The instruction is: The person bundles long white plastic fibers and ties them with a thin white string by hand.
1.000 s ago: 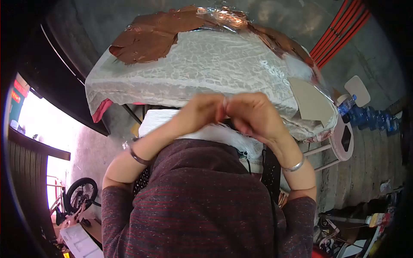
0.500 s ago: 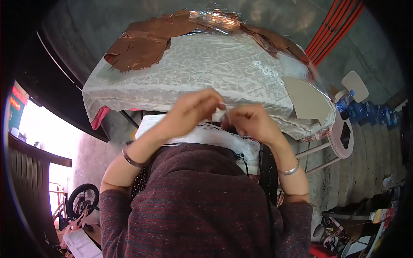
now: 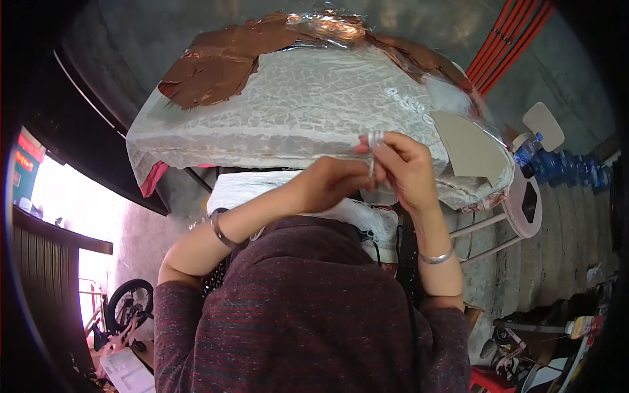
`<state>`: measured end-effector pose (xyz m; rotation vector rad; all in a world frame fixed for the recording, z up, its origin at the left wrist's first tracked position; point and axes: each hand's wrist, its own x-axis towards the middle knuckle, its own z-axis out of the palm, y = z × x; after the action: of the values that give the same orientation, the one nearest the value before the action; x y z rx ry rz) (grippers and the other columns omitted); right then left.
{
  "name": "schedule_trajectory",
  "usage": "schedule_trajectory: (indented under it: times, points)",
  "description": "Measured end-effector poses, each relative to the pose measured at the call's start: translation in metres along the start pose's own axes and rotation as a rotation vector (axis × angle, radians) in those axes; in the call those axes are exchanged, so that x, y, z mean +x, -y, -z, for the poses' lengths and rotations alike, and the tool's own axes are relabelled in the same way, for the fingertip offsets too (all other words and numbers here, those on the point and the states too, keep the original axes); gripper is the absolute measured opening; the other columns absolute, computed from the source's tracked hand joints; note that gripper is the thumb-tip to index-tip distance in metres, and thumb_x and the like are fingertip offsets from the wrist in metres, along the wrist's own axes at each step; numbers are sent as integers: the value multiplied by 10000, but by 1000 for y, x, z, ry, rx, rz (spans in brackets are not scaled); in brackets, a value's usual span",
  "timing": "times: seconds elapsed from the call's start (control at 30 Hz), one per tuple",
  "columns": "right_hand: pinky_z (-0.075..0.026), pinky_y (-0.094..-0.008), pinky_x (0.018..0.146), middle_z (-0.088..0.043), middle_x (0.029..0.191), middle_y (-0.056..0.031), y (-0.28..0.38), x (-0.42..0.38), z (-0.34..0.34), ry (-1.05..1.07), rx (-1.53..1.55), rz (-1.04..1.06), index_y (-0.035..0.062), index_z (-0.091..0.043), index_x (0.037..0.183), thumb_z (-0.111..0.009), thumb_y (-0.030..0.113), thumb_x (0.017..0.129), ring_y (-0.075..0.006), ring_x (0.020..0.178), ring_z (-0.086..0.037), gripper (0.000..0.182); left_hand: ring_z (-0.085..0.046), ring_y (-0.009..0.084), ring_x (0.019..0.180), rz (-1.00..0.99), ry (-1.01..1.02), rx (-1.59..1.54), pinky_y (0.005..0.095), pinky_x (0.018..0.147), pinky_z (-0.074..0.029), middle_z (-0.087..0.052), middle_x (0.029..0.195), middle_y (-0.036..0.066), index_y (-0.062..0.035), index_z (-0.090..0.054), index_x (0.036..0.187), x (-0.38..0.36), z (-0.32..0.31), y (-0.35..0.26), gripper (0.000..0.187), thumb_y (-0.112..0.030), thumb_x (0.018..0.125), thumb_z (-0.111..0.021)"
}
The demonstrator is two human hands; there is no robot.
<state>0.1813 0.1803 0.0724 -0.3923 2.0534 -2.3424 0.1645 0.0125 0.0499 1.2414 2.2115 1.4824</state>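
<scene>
Above my lap, my right hand (image 3: pixel 411 169) is raised with a small bundle of white thread (image 3: pixel 376 138) wrapped at its fingertips. My left hand (image 3: pixel 335 185) is just below and to the left, its fingers closed near a white strand that runs down from the bundle. The fingertips of both hands nearly meet, and the left ones are partly hidden. Under my forearms lies a thick spread of white thread (image 3: pixel 377 221) across my lap, beside a white pad or stack (image 3: pixel 236 188).
Ahead stands a table with a pale patterned cloth (image 3: pixel 308 98). Brown foil sheets (image 3: pixel 219 65) and a grey board (image 3: pixel 468 147) lie on it. To the right are a stool (image 3: pixel 522 208) and blue water bottles (image 3: pixel 557 167).
My right hand has risen and turned upward, with the white thread bundle now at its fingertips. My left hand has moved down and to the right.
</scene>
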Motion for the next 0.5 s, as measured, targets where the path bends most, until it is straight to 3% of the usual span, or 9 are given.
schedule_trajectory:
  times: [0.1, 0.13, 0.17, 0.23, 0.27, 0.3, 0.37, 0.43, 0.5]
  points:
    - [-357, -180, 432, -554, 632, -37, -26, -4, 12, 66, -381, 16, -51, -606, 884, -499, 20, 827, -65, 460, -443, 140, -479, 53, 635, 35, -129, -169, 199, 571, -407, -539, 688, -17, -31, -575, 841, 5, 19, -11, 186, -151, 912, -452]
    - [-357, -180, 437, -564, 655, -30, -14, -10, 11, 221, -285, -213, -39, -613, 891, -504, 23, 819, -56, 482, -451, 145, -480, 47, 653, 76, -183, -242, 196, 571, -407, -538, 708, -17, -26, -564, 848, 8, 27, -5, 178, -144, 912, -448]
    - [-357, -180, 437, -564, 655, -30, -9, -13, 9, 225, -278, -221, -39, -613, 891, -504, 23, 819, -56, 482, -451, 145, -480, 47, 653, 87, -184, -244, 196, 571, -407, -538, 708, -17, -26, -564, 848, 10, 26, 5, 178, -144, 912, -448]
    - [-352, -185, 441, -559, 651, -18, -1, -16, 6, 181, 77, -95, -16, -622, 889, -500, 24, 827, -49, 488, -444, 143, -479, 46, 663, 243, -48, -197, 203, 578, -415, -538, 743, -13, -38, -563, 874, 18, 11, 40, 174, -159, 916, -445]
    - [-355, -187, 447, -576, 678, -37, 4, -11, 12, 121, -91, -97, -18, -621, 887, -498, 30, 833, -51, 491, -453, 143, -480, 50, 661, -122, -161, -25, 216, 582, -424, -535, 748, -13, -55, -565, 885, 19, -12, 32, 172, -177, 918, -448]
    - [-355, -187, 447, -576, 678, -37, -6, -3, 17, 112, -92, -91, -18, -621, 887, -498, 30, 833, -51, 491, -453, 143, -481, 56, 654, 102, 79, -99, 229, 588, -430, -536, 751, -17, -60, -566, 889, 14, -12, 27, 162, -182, 912, -461]
    - [-361, -186, 435, -593, 711, -68, -37, 9, 28, -110, -429, 353, -38, -616, 888, -498, 38, 835, -62, 485, -471, 150, -484, 60, 644, 52, 82, -109, 222, 569, -425, -534, 744, -15, -65, -565, 887, 14, 1, 3, 172, -199, 914, -460]
    - [-364, -190, 426, -613, 756, -90, -30, -2, 35, 23, -483, 156, -48, -613, 891, -500, 48, 839, -66, 488, -474, 157, -480, 60, 629, 135, 22, -231, 219, 554, -419, -529, 726, -15, -72, -564, 883, 22, 21, 10, 176, -206, 916, -456]
    - [-359, -190, 422, -624, 772, -80, -10, -13, 27, 339, 27, -194, -42, -615, 920, -499, 56, 845, -62, 496, -458, 170, -476, 59, 614, 235, -28, -343, 216, 539, -412, -524, 707, -14, -78, -563, 880, 23, 21, 14, 179, -214, 918, -452]
